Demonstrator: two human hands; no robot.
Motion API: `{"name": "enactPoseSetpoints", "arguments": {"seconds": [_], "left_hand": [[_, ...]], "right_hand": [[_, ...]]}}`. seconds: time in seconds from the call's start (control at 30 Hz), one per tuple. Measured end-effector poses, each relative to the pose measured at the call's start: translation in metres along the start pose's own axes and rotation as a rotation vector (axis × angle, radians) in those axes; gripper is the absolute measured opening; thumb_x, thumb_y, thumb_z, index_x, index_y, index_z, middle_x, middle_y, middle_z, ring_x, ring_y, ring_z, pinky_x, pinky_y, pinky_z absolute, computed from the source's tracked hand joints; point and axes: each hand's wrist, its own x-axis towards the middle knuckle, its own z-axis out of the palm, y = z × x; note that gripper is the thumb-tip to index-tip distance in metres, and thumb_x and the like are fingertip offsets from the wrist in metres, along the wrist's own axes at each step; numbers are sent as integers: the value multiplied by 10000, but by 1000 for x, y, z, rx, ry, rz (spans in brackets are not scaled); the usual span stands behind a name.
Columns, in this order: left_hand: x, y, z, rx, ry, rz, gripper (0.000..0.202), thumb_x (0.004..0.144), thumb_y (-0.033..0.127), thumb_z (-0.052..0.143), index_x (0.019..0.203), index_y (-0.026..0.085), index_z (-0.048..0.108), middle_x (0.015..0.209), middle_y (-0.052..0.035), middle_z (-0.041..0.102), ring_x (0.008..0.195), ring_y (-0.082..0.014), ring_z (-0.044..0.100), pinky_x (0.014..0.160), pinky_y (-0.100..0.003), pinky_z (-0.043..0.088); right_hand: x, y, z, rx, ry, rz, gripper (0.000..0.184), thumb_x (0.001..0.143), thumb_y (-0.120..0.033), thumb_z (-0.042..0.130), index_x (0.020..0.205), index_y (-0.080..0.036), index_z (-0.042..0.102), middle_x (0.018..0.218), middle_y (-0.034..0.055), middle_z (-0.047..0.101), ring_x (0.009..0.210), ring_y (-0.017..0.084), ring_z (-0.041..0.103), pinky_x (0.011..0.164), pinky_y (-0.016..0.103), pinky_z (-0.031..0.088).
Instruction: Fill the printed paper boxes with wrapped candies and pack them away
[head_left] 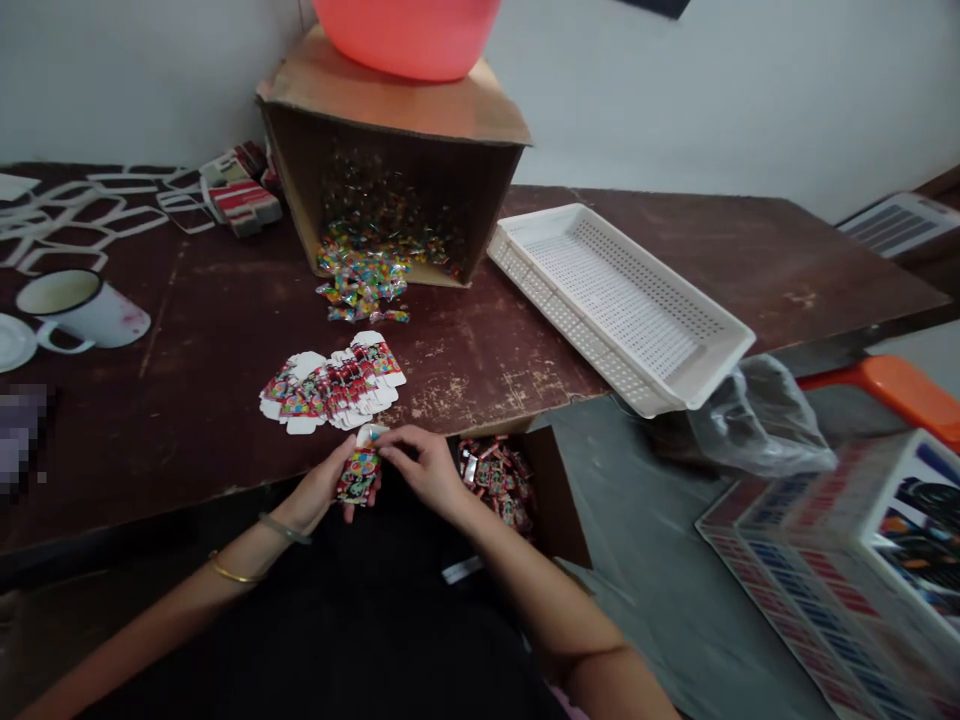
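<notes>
My left hand (335, 478) is wrapped round a small printed candy box (359, 474), which stands upright with its white top flap open. At the mouth of that box, the fingers of my right hand (426, 467) are pinched together; what they grip is too small to make out. Just beyond my hands, a fanned pile of flat printed boxes (334, 385) with white flaps lies on the table. Farther back, wrapped candies (365, 280) in shiny bright wrappers spill from a cardboard box (491, 185) lying on its side.
Below the brown table's (225, 330) edge, an open carton (559, 500) holds many filled small boxes. A white perforated tray (622, 300) overhangs the edge at right, beside a plastic bag (765, 415). An enamel mug (94, 310) stands left; a red basin (409, 35) tops the cardboard box.
</notes>
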Motion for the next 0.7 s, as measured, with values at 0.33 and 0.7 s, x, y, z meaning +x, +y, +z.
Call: {"name": "enactPoseSetpoints", "arguments": {"seconds": [0.33, 0.7], "left_hand": [[5, -10, 4, 0, 26, -52, 623, 848, 663, 422, 986, 104, 662, 681, -73, 684, 569, -185, 640, 325, -188, 415], [12, -11, -4, 261, 0, 75, 392, 787, 422, 593, 1035, 137, 698, 817, -73, 704, 713, -206, 614, 454, -226, 473]], "right_hand": [[-13, 5, -7, 226, -28, 86, 174, 863, -282, 618, 1010, -245, 704, 1031, 42, 548, 858, 139, 554, 795, 306, 500], [-2, 9, 2, 251, -300, 170, 172, 825, -277, 653, 950, -182, 724, 906, 34, 652, 755, 122, 596, 680, 242, 516]]}}
